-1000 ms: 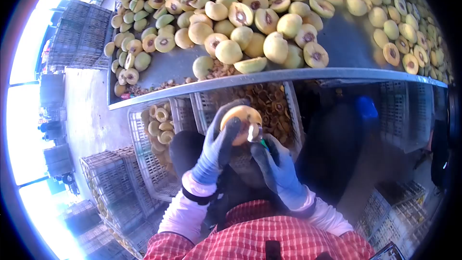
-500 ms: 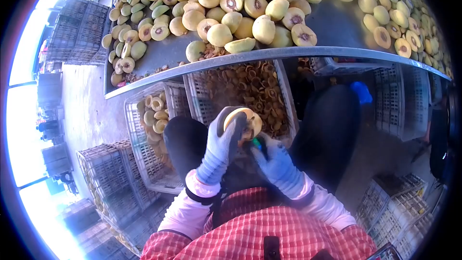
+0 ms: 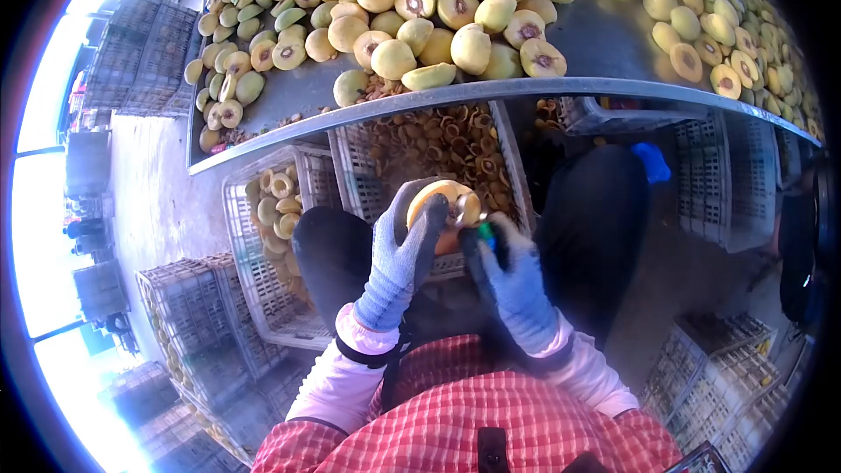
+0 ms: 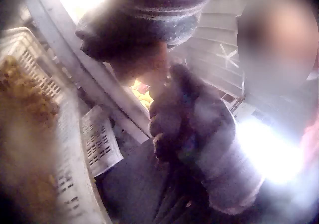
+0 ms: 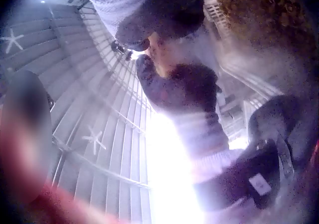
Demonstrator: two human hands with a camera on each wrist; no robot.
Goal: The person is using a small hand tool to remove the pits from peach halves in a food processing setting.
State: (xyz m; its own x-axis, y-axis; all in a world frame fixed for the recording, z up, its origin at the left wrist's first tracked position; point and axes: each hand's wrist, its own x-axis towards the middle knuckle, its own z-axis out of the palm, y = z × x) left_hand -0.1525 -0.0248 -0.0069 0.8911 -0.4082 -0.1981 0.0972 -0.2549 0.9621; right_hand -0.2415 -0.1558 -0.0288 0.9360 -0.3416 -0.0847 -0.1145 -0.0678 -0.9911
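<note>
In the head view, my gloved left hand (image 3: 399, 250) grips a yellow peach half (image 3: 445, 190), fingers and thumb around its sides, cut face turned toward the right hand. My gloved right hand (image 3: 519, 285) holds a small spoon-like tool by its green handle (image 3: 486, 232), its metal end at the cut face. The left wrist view has the left glove (image 4: 144, 19) above and the right glove (image 4: 192, 124) below, close together around the fruit. From the right wrist, the left glove (image 5: 182, 89) appears beyond the fruit, which is partly hidden.
A metal-edged table (image 3: 350, 111) ahead carries many halved peaches (image 3: 392, 60). Under its edge stands a crate (image 3: 515, 162) of brown pits and scraps. Left of that, another crate (image 3: 236, 228) holds peach halves (image 3: 282, 206). Stacked crates (image 3: 197, 324) stand at left.
The head view has tilted down, so the table edge sits higher. The peach half has turned in the left hand, and the right hand has twisted the tool around at its cut face.
</note>
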